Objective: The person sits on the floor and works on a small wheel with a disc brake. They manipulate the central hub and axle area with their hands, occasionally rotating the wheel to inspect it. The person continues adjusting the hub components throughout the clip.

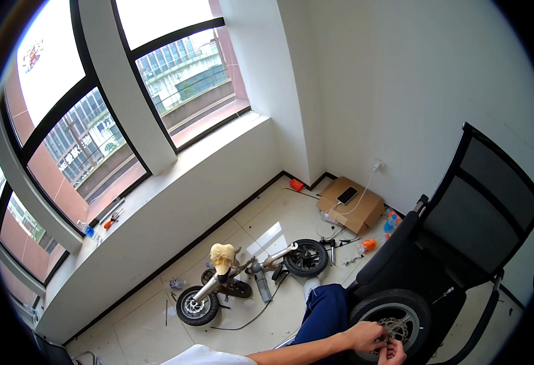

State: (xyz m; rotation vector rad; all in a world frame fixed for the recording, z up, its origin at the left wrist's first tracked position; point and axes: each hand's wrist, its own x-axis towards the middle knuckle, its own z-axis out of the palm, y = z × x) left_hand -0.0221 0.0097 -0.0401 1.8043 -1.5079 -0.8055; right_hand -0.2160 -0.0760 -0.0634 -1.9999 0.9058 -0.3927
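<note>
From where I stand, the wheel [418,313] is at the near right, by the black chair [492,213] and close against the person's navy trouser leg [326,316]. The left hand [364,336] lies over the metal disc [399,326] at the hub, and the right hand [392,353] meets it from the near side. Both have their fingers bent in narrowly, tips close together; I can't tell whether anything small is pinched between them.

A slip there is my first worry: any little part let go could drop behind the disc, or bounce onto the floor [139,340] among the loose bits [353,263] scattered farther off. Bare fingers could also get nicked on the disc's pierced edge, or leave grease on it. What props the wheel from below is hidden, so a hard push to one side might tip it into the leg.

Farther left, the little bike [256,267] lies near the person's shoe [311,285], trailing a loose cable [249,323]; a careless step could snag it and drag the frame over.
</note>
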